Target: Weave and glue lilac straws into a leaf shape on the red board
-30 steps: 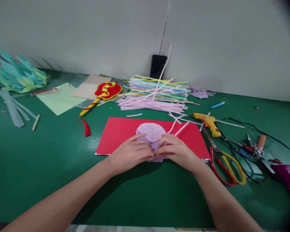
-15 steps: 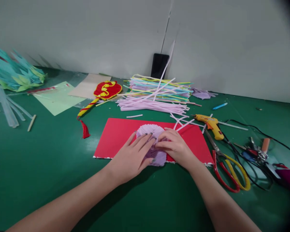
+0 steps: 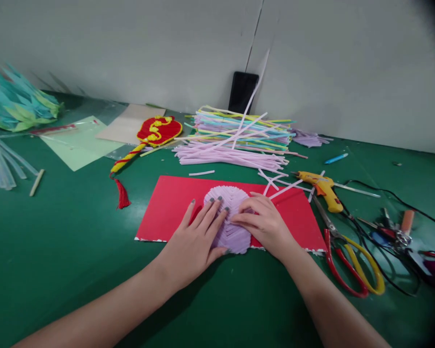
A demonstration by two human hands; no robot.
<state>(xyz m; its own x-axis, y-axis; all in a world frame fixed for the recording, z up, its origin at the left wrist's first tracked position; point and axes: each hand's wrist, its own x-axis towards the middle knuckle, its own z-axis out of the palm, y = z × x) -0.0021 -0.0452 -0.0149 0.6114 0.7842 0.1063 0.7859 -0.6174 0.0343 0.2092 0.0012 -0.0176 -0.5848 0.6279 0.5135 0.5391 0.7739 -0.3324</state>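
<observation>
A rounded lilac panel (image 3: 235,236) of pipe cleaners, ribbed in a V pattern, lies on a red board (image 3: 174,200) and overhangs its near edge. My left hand (image 3: 193,241) rests flat across the panel's left side, its fingers stretched and a little apart. On the right side, my right hand (image 3: 268,223) is closed, thumb and fingers pinching at the panel's right part. The fingers hide exactly what is pinched there. Several loose lilac pipe cleaners (image 3: 287,188) lie across the board's far right corner.
Scissors (image 3: 332,232), a yellow hot glue gun (image 3: 321,188) with its cable, and keys (image 3: 400,237) lie to the right. Behind are bundled pipe cleaners (image 3: 232,157) and a phone (image 3: 243,92) against the wall. A red-yellow fan (image 3: 159,130) with a tassel lies at the left.
My left hand's fingers have shifted left and spread slightly, uncovering more of the panel's middle. My right hand keeps its pinch in about the same place. The camera view has shifted slightly.
</observation>
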